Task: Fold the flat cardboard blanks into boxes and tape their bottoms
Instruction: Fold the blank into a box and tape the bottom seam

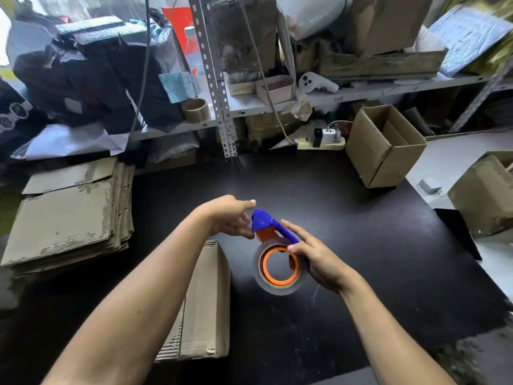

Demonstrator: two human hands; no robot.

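Above the black table I hold a blue tape dispenser with a clear tape roll on an orange core. My right hand grips its handle and the roll. My left hand pinches at the dispenser's blue head, fingers on its left side. A folded cardboard box lies on the table under my left forearm. A stack of flat cardboard blanks sits at the left.
An open cardboard box stands at the back right, another carton at the right edge. A power strip lies by the metal shelf upright. The shelves behind are packed with bags, boxes and a brown tape roll.
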